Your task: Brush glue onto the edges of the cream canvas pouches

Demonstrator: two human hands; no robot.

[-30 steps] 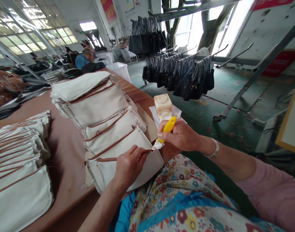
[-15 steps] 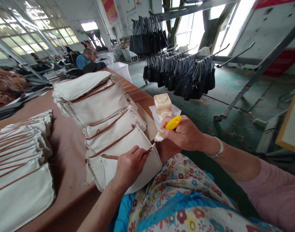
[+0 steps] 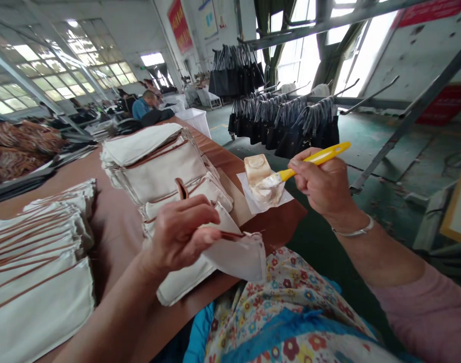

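My left hand pinches the brown-trimmed edge of a white fabric pouch, lifting it above the pile near my lap. In my right hand is a paintbrush with a yellow handle, held in closed fingers. Its bristles are coated white and touch the pale, smeared glue container, which sits on a white sheet at the table's edge. Beyond my left hand lies a stack of white pouches with brown edging.
Another row of white pouches lies on the left of the brown-covered table. Black bags hang on a metal rack beyond the table. A person in blue sits at the far end, near a white bin.
My right hand has moved the brush from the pouch's corner up and right to the glue container. My left hand has raised the pouch edge and shifted left.
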